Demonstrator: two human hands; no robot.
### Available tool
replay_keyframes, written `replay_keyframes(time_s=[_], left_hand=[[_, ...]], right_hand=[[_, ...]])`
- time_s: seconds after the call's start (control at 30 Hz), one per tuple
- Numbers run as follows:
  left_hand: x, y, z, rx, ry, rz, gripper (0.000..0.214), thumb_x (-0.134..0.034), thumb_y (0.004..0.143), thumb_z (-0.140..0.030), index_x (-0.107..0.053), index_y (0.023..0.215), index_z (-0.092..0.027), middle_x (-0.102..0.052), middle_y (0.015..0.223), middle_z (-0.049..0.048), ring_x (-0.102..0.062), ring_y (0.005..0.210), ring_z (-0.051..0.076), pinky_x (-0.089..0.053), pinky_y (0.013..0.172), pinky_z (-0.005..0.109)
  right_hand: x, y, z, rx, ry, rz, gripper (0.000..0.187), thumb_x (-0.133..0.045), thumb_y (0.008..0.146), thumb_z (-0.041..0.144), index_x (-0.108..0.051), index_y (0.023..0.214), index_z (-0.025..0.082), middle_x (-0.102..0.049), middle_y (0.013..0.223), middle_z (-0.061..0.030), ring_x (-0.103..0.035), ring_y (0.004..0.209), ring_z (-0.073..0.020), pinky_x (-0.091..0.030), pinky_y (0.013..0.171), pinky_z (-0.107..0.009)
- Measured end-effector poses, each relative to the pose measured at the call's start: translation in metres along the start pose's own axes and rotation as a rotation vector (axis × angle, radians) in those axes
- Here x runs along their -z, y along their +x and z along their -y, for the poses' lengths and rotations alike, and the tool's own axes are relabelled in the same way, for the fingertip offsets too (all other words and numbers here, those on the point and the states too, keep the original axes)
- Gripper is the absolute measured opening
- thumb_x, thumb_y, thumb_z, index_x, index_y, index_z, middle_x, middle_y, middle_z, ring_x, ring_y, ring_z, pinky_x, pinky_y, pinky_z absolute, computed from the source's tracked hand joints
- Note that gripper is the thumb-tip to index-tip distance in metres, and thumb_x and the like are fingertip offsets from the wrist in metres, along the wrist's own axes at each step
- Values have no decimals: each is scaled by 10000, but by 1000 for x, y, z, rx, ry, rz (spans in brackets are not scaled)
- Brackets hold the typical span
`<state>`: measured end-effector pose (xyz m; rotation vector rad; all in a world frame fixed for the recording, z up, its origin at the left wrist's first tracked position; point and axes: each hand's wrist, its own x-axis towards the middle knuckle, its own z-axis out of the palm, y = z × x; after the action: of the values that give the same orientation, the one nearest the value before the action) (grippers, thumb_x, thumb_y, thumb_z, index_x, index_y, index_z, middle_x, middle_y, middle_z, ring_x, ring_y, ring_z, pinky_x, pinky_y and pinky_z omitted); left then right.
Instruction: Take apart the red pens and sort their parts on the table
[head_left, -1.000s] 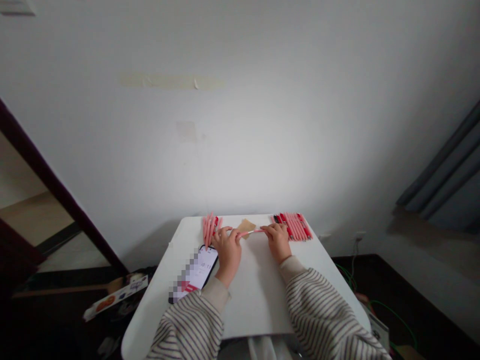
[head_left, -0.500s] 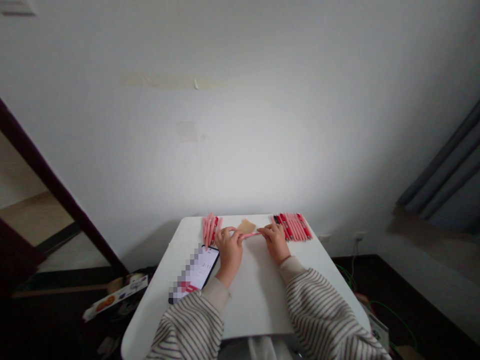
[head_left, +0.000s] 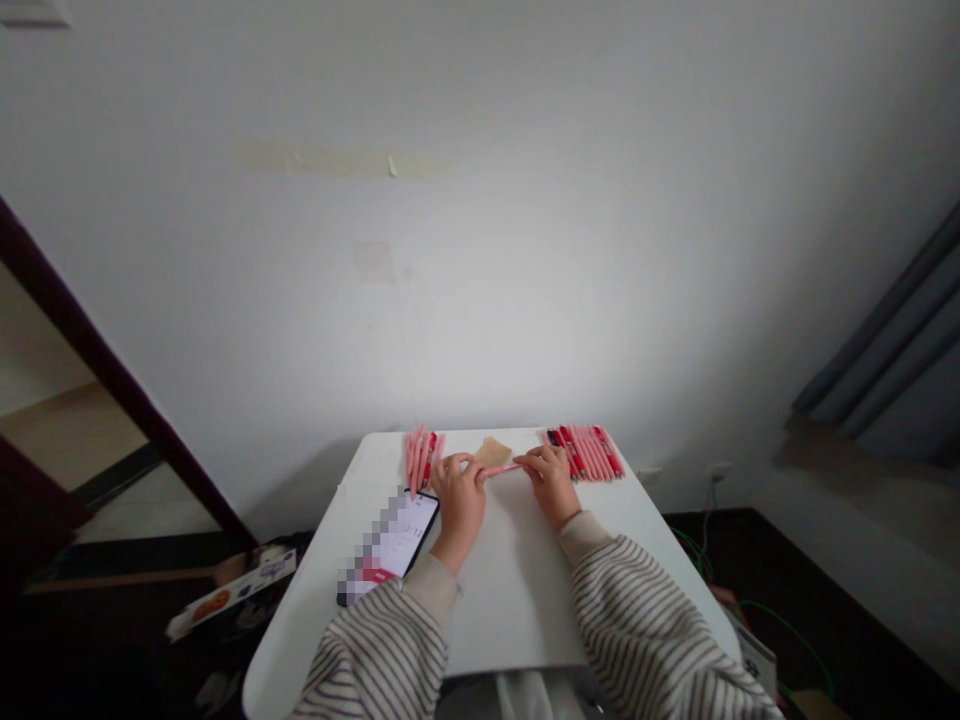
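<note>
A slim pink pen (head_left: 501, 469) lies level between my two hands, just above or on the white table (head_left: 517, 590). My left hand (head_left: 459, 490) is closed on its left end. The fingertips of my right hand (head_left: 550, 480) pinch its right end. Left of my left hand are several pink and red pens (head_left: 420, 460), some crossing each other. To the right of my right hand, a row of pink, red and black pens (head_left: 589, 454) lies side by side. A small tan piece of paper (head_left: 493, 450) sits behind the held pen.
A phone (head_left: 397, 540) with a lit screen, partly pixelated, lies by my left forearm. The wall (head_left: 480, 300) rises behind the table's far edge. A printed box (head_left: 232, 595) is on the floor at left; green cables (head_left: 694, 550) run at right.
Both hands stay almost still, with the pen held between them. The digits on the phone screen have changed.
</note>
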<state>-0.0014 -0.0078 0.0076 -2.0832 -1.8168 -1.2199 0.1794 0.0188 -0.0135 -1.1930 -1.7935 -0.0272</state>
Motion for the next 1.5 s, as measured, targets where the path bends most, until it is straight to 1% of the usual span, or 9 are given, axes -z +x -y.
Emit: replay_keyframes(time_s=[0.27,0.57,0.73,0.97,1.1,1.17,1.3,1.4,1.5], left_hand=[[-2,1,0,-22,-38,-4,174,-522,853,-279,-682,812,-224,-600,1036,68,-450,1054,257,-369,941,460],[-7,0,3,-35,-80,1,118,-544,839,-262,-652,837,-212,-593,1032,72,-470,1039,245,-376,938,445],[-8,0,4,-43,-91,2,123,-540,844,-268,-652,839,-219,-596,1031,66,-481,1037,235,-384,931,431],[-5,1,3,-15,-97,-8,140,-529,848,-258,-665,848,-224,-613,1038,60,-492,1041,239,-385,941,442],[-5,2,3,28,-85,-29,144,-517,844,-230,-660,838,-212,-619,1020,70,-502,1020,248,-395,925,449],[-6,2,4,36,-81,-31,135,-522,840,-226,-656,840,-207,-619,1013,72,-505,1014,248,-400,918,446],[-7,1,5,20,-76,-21,123,-530,840,-233,-651,849,-212,-613,1015,72,-511,1009,239,-404,911,431],[-7,1,4,2,-77,-10,125,-529,843,-239,-651,859,-214,-610,1008,71,-508,1003,234,-405,905,420],[-7,1,4,-9,-85,-9,118,-542,838,-253,-653,861,-218,-609,994,66,-503,1004,233,-404,903,412]], right_hand=[[1,0,2,0,52,-1,249,-506,905,218,-735,960,297,-637,915,-64,-459,934,-228,-398,839,-390],[3,1,3,-22,80,58,249,-487,911,207,-723,962,271,-641,887,-64,-465,934,-232,-395,850,-387],[3,1,5,-67,111,76,244,-459,925,227,-691,997,255,-646,894,-56,-468,930,-226,-396,854,-367],[5,1,7,-118,119,92,261,-423,946,289,-677,952,230,-633,790,-50,-488,896,-220,-409,829,-356],[6,0,9,-124,141,94,200,-536,892,339,-651,1008,225,-610,859,-66,-510,906,-214,-437,847,-360],[5,-1,9,-119,143,88,184,-594,855,334,-645,993,224,-597,905,-74,-516,919,-215,-445,858,-367],[3,0,6,-107,123,94,109,-580,866,301,-656,888,226,-608,875,-67,-511,917,-219,-437,840,-368],[3,1,5,-74,90,100,125,-573,875,315,-664,876,229,-622,846,-53,-496,915,-219,-414,843,-369],[3,1,4,-60,35,82,169,-548,892,335,-679,878,229,-605,881,-57,-481,909,-214,-398,833,-359]])
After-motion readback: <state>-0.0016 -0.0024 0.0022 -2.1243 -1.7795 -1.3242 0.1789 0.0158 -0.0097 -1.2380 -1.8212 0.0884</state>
